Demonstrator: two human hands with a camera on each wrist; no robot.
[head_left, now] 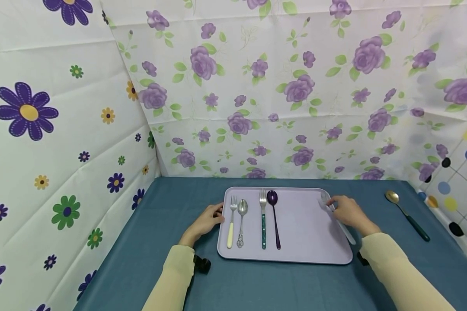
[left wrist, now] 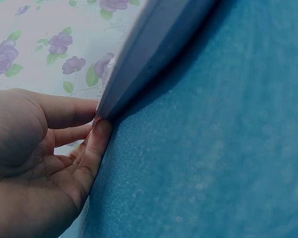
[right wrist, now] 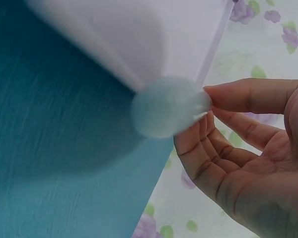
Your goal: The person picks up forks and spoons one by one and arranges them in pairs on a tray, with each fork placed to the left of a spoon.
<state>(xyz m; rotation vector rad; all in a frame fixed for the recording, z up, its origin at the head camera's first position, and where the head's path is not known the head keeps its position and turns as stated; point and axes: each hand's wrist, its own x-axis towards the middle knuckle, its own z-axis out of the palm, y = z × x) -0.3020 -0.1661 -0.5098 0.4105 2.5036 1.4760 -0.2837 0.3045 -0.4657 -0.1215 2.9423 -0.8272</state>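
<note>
My left hand point(head_left: 205, 220) grips the left rim of the pale lilac tray point(head_left: 307, 224), with thumb and fingers at its edge in the left wrist view. In my right hand point(head_left: 350, 211) I pinch a pale translucent utensil point(head_left: 346, 233) over the tray's right side, its wider head toward the far right corner. A blurred rounded end of it shows in the right wrist view. On the tray lie a fork with a cream handle point(head_left: 230, 233), a silver spoon point(head_left: 242, 211), a green-handled fork point(head_left: 263, 224) and a dark purple spoon point(head_left: 274, 211), side by side.
To the right of the tray, a gold spoon with a dark green handle point(head_left: 408, 218) lies on the blue-green tablecloth point(head_left: 280, 289). Flowered sheets point(head_left: 272, 86) stand behind and at the left. A dotted sheet point(head_left: 459, 185) borders the right side.
</note>
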